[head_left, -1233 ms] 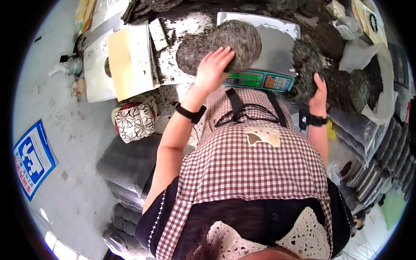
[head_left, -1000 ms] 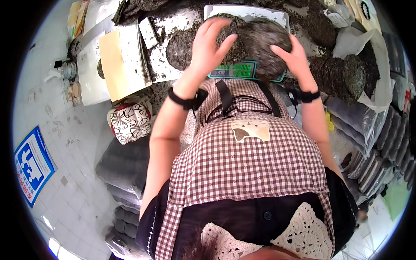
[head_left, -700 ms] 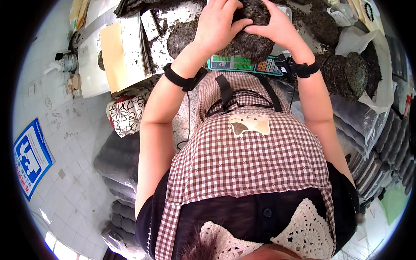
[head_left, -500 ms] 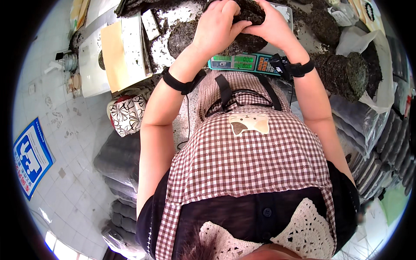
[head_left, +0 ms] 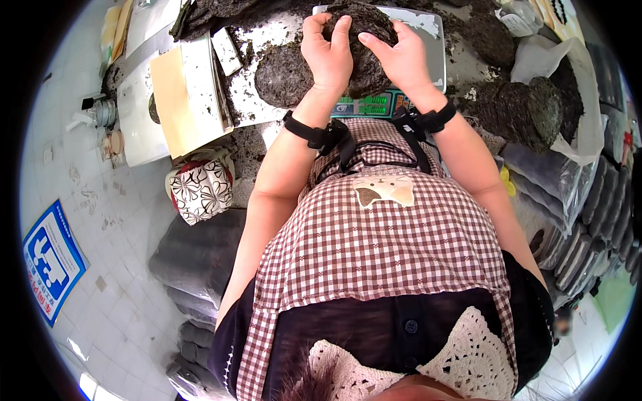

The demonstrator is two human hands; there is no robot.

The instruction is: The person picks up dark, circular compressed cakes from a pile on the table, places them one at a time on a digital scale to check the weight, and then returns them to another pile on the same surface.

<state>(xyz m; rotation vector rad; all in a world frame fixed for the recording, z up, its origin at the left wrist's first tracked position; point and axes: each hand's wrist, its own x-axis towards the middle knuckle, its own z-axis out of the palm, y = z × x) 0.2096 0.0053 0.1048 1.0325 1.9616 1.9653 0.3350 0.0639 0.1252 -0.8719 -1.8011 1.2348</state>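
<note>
Between my two hands is a dark round cake that looks like dried seaweed [head_left: 366, 70], held over a digital scale [head_left: 436, 50]. My left hand [head_left: 329, 57] grips its left side, thumb upright against the near face. On the opposite side my right hand [head_left: 401, 61] has its thumb pressed on the face and its fingers behind the rim. The scale's green display [head_left: 371, 105] shows partly below the cake; my right wrist covers part of the keypad. A similar flat seaweed cake [head_left: 281, 75] lies on the table left of my left hand.
More seaweed cakes [head_left: 528, 110] are stacked at the right beside a clear plastic bag [head_left: 580, 127]. Papers with a tan envelope [head_left: 175, 100] lie at the left, near a small white box [head_left: 227, 52]. Dark crumbs litter the tabletop. Bagged dark bundles [head_left: 197, 250] stand below the table.
My hands have come apart from their overlapped hold and now grip opposite sides of the cake, showing more of its face. My forearms have drawn inward, covering part of the scale's keypad.
</note>
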